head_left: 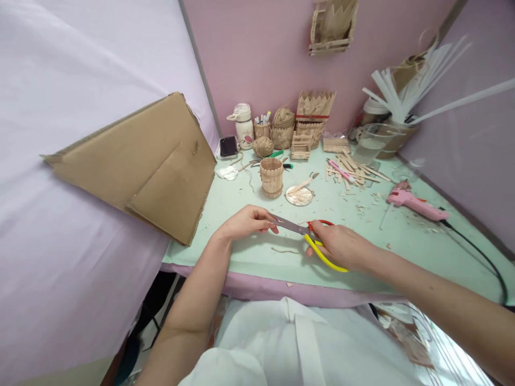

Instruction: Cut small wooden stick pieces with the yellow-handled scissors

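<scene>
My right hand (341, 244) grips a pair of scissors (290, 225) with one red and one yellow handle. The dark blades point left and reach the fingertips of my left hand (253, 221). Those left fingers are pinched together at the blade tips; whatever is between them is hidden or too small to name. Below the blades, a short piece of twine (285, 251) lies on the green tabletop (249, 257). Just beyond my hands stands a small round cup of wooden sticks (272, 178). Beside it, a white round disc (299, 196) carries wood scraps and a small knife.
A pink glue gun (416, 205) with a black cord lies at right. Wooden sticks (350, 169) are heaped behind it, near a plastic cup (368, 145). Cardboard (161, 171) leans at left. A white bottle (243, 128) and twine balls (263, 146) line the back.
</scene>
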A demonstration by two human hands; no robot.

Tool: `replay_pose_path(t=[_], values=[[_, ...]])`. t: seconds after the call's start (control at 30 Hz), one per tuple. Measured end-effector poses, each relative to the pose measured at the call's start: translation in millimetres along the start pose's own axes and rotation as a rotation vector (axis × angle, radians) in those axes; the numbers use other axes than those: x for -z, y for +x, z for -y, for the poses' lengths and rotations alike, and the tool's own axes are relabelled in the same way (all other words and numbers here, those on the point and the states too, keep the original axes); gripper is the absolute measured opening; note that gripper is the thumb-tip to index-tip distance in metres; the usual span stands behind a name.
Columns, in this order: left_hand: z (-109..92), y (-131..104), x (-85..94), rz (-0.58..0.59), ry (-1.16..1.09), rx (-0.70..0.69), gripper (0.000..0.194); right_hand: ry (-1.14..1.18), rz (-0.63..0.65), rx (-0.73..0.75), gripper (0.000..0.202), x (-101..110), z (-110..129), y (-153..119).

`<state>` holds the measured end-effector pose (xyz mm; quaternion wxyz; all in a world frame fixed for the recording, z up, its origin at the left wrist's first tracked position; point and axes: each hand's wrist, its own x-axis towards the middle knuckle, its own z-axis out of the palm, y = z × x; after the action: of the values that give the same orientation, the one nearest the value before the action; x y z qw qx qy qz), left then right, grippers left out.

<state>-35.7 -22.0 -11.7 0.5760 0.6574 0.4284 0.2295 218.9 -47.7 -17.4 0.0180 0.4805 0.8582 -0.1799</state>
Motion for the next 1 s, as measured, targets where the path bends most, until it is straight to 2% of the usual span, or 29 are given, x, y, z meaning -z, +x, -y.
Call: replay_pose_path(t=[0.17,0.43,0.6,0.73,0.87,1.0], values=[[-0.2,0.8,1.3,0.010,0.016,0.014,0.025,0.054,0.025,0.010,0.017,1.0,-8.4,-3.2],[4.6,3.7,0.7,-0.117,-0.240,-0.037,0.032,0.378,-0.135,-0.028,0.016,2.6,-9.0,11.8],[2.1,2.2,-2.3,-0.143,-0.318,-0.082,0.032,0.361,-0.228,-0.054,0.021,-4.3,6.1,31.0],[1.7,4.4,-6.8,-0.221,-0.339,-0.148,0.027,0.202,-0.263,-0.098,0.027,-7.3,16.2,38.9],[5.2,8.7,-9.8,-0.313,-0.283,-0.194,0.024,0.057,-0.297,-0.123,0.034,-11.6,18.3,41.1],[7.8,10.9,-11.0,-0.328,-0.243,-0.234,0.023,0.015,-0.306,-0.147,0.037,-15.0,16.8,40.1]])
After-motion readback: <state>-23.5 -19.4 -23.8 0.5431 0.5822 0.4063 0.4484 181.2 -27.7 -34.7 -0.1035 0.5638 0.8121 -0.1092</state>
